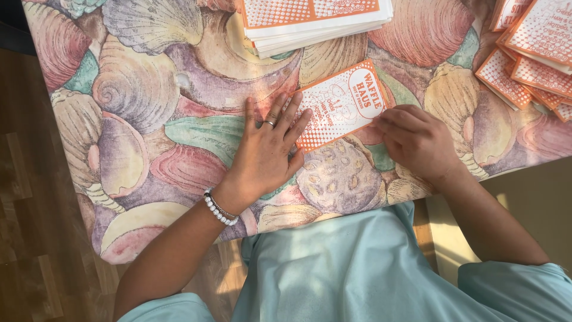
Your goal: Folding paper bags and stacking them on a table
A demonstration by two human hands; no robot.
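We are looking straight down at our bench (137, 89), covered in a cloth printed with big pastel seashells. In the middle lies a small orange-and-white paper sleeve (341, 104), flat on the cloth and tilted, its far end angled up to the right. Our left hand (267, 149) lies palm down with the fingers (296, 122) spread and released, the tips pressing on the sleeve's near left corner; a ring sits on one finger and a white bead bracelet (219, 210) on the wrist. Our right hand (417, 140) is at the sleeve's right edge, fingers curled in and pinching the paper there. Beyond the sleeve, at the far edge, sits a neat stack of flat paper sleeves (316, 21) of the same print. Off to the right, well apart, a loose pile of folded orange sleeves (533, 56) fans out. Our pale teal shirt (357, 268) fills the bottom of the view.
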